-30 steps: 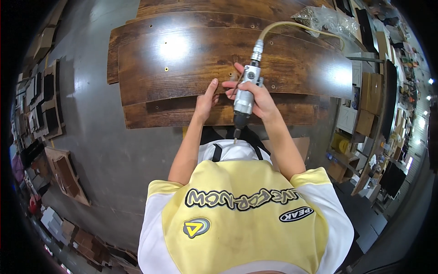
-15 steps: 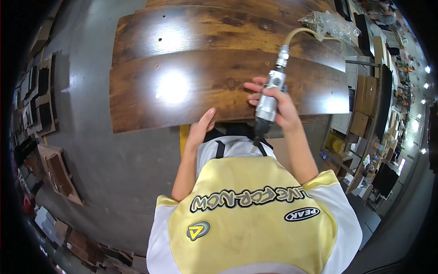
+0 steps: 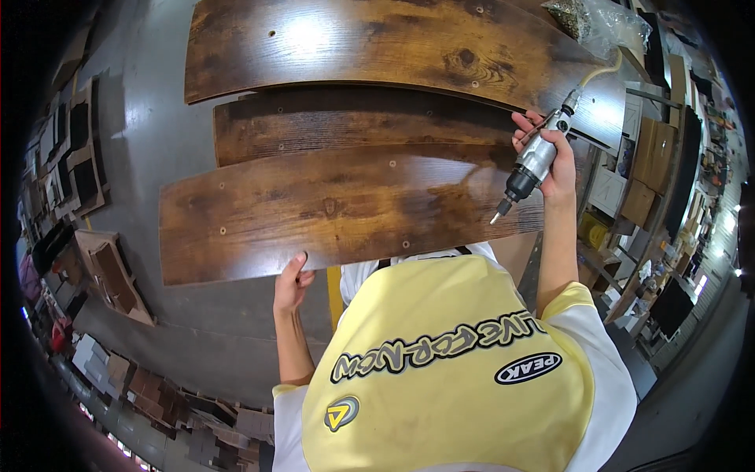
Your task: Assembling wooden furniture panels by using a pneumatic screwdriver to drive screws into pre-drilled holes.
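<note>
My left hand (image 3: pixel 291 285) grips the near edge of a long brown wood-grain board (image 3: pixel 275 212), thumb on top and fingers beneath. Several small round holes show in that board, which reaches over my lap. In my right hand (image 3: pixel 560 169) is a silver and black air screwdriver (image 3: pixel 536 157), with its bit pointing down and to the left above the board's right end. Some of this hand's fingers stick out past the tool's body. A pale air hose (image 3: pixel 604 72) runs from the tool's back end.
Beyond lie another wood-grain board (image 3: pixel 346 47) and, lower in the gap, a darker one (image 3: pixel 314 118). A clear plastic bag of small hardware (image 3: pixel 578 17) sits at the far right. Shelving with cardboard boxes (image 3: pixel 651 153) stands to the right; flat panels (image 3: pixel 114 275) lie on the left floor.
The near board has come toward me and left, uncovering a darker board behind it. My left hand moved with its edge. My right hand carried the air screwdriver to the right.
</note>
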`<control>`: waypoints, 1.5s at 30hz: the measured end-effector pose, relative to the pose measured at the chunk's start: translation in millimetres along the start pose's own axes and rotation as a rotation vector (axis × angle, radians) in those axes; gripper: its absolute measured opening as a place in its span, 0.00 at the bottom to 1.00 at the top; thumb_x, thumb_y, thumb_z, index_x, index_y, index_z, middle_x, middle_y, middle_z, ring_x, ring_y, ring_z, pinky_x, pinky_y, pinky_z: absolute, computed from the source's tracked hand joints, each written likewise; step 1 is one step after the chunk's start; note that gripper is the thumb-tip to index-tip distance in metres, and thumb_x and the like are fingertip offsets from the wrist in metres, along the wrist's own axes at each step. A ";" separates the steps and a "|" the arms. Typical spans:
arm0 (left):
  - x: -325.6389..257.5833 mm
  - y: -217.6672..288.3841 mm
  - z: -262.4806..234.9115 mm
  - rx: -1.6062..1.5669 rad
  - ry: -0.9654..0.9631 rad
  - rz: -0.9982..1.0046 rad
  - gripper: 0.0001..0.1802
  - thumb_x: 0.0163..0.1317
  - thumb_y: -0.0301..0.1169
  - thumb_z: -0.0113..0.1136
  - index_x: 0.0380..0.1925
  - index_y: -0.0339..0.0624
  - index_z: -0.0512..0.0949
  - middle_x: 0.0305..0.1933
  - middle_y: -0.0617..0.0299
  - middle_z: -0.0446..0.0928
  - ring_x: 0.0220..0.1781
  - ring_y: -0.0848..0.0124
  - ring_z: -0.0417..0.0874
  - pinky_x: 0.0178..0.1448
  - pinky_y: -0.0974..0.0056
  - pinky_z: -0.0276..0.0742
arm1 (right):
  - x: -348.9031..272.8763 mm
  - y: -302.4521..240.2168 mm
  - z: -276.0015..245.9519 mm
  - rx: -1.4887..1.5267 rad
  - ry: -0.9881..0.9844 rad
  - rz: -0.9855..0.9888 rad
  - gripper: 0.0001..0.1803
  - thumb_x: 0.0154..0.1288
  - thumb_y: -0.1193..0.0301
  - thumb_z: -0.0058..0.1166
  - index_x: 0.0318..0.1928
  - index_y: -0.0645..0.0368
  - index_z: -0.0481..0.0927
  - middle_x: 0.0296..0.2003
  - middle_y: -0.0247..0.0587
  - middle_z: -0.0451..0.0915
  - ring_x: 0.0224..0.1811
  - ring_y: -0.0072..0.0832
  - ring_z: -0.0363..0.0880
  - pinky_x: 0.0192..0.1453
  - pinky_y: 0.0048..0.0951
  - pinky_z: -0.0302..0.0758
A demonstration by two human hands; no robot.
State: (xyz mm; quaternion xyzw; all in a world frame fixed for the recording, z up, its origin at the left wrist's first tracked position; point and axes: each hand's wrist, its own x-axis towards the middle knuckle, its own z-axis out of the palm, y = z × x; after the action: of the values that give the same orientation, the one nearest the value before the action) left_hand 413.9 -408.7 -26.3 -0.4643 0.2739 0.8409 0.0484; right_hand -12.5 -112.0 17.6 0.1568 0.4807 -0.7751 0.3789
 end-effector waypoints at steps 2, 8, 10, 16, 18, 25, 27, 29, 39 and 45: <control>18.9 8.6 2.4 0.018 0.052 -0.038 0.15 0.66 0.40 0.59 0.24 0.51 0.67 0.22 0.74 0.55 0.22 0.82 0.56 0.24 0.73 0.48 | 1.3 3.1 -3.8 -0.005 0.001 -0.003 0.24 0.60 0.73 0.48 0.57 0.67 0.68 0.56 0.60 0.74 0.47 0.40 0.80 0.58 0.40 0.77; 107.1 5.4 16.7 0.064 -0.011 -0.036 0.19 0.66 0.46 0.59 0.23 0.53 0.64 0.20 0.74 0.53 0.20 0.82 0.54 0.24 0.72 0.47 | 5.6 14.3 0.5 0.056 -0.013 -0.036 0.23 0.60 0.73 0.49 0.56 0.67 0.69 0.54 0.60 0.75 0.46 0.41 0.80 0.58 0.41 0.77; 126.2 2.8 17.6 0.102 -0.018 -0.032 0.20 0.65 0.48 0.59 0.22 0.53 0.64 0.20 0.75 0.53 0.20 0.82 0.53 0.23 0.72 0.46 | 6.7 19.9 1.1 0.094 -0.021 -0.040 0.22 0.60 0.73 0.49 0.55 0.67 0.69 0.54 0.61 0.76 0.46 0.41 0.80 0.58 0.41 0.76; 168.8 -4.3 16.8 0.595 0.135 -0.165 0.33 0.64 0.66 0.47 0.12 0.57 0.56 0.13 0.76 0.50 0.13 0.81 0.48 0.19 0.70 0.41 | 4.1 25.5 -1.8 0.127 -0.011 -0.025 0.22 0.60 0.74 0.49 0.55 0.68 0.69 0.53 0.61 0.76 0.45 0.40 0.80 0.59 0.41 0.76; 177.3 -15.4 22.6 0.768 0.095 -0.088 0.34 0.63 0.68 0.45 0.11 0.57 0.54 0.13 0.76 0.50 0.12 0.81 0.48 0.18 0.70 0.41 | 4.7 27.8 -4.5 0.124 -0.014 -0.031 0.22 0.59 0.73 0.49 0.55 0.68 0.69 0.53 0.61 0.76 0.45 0.40 0.80 0.59 0.41 0.76; 163.7 -24.2 98.2 0.926 -0.138 -0.079 0.31 0.69 0.57 0.46 0.14 0.47 0.65 0.13 0.71 0.61 0.15 0.79 0.59 0.20 0.70 0.53 | -17.7 36.1 -20.4 0.270 -0.046 -0.088 0.27 0.58 0.72 0.49 0.59 0.69 0.67 0.50 0.59 0.78 0.45 0.42 0.80 0.57 0.41 0.77; 132.6 0.0 168.4 1.015 -0.345 0.055 0.29 0.74 0.48 0.43 0.16 0.41 0.71 0.13 0.70 0.64 0.16 0.79 0.62 0.22 0.70 0.57 | -29.4 39.0 -18.2 0.331 -0.056 -0.139 0.28 0.57 0.71 0.50 0.59 0.69 0.67 0.47 0.58 0.79 0.43 0.42 0.80 0.55 0.41 0.77; 131.2 11.2 234.2 0.729 -0.470 0.078 0.26 0.74 0.46 0.43 0.21 0.42 0.73 0.14 0.73 0.60 0.16 0.82 0.57 0.21 0.72 0.50 | -43.3 31.7 -15.8 0.284 -0.081 -0.162 0.29 0.56 0.69 0.51 0.58 0.69 0.68 0.43 0.55 0.80 0.41 0.40 0.81 0.52 0.39 0.77; 141.1 -67.8 432.9 0.611 -0.727 0.164 0.11 0.65 0.32 0.60 0.39 0.35 0.82 0.24 0.77 0.69 0.27 0.87 0.62 0.28 0.77 0.54 | -88.1 -57.9 -112.3 0.100 -0.276 -0.090 0.28 0.53 0.67 0.53 0.53 0.72 0.70 0.36 0.53 0.82 0.36 0.36 0.83 0.46 0.34 0.79; 141.1 -104.8 474.7 0.714 -0.613 0.257 0.14 0.60 0.29 0.66 0.45 0.34 0.82 0.24 0.77 0.68 0.26 0.87 0.62 0.30 0.76 0.57 | -92.5 -85.6 -168.7 0.132 -0.312 0.003 0.25 0.56 0.70 0.50 0.53 0.74 0.72 0.36 0.54 0.82 0.37 0.37 0.83 0.46 0.32 0.79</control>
State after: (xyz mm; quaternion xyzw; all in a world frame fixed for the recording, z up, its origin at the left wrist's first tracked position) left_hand 11.4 -104.6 14.9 -0.1123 0.5733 0.7916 0.1789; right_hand -34.8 95.6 44.9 0.0600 0.3640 -0.8193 0.4388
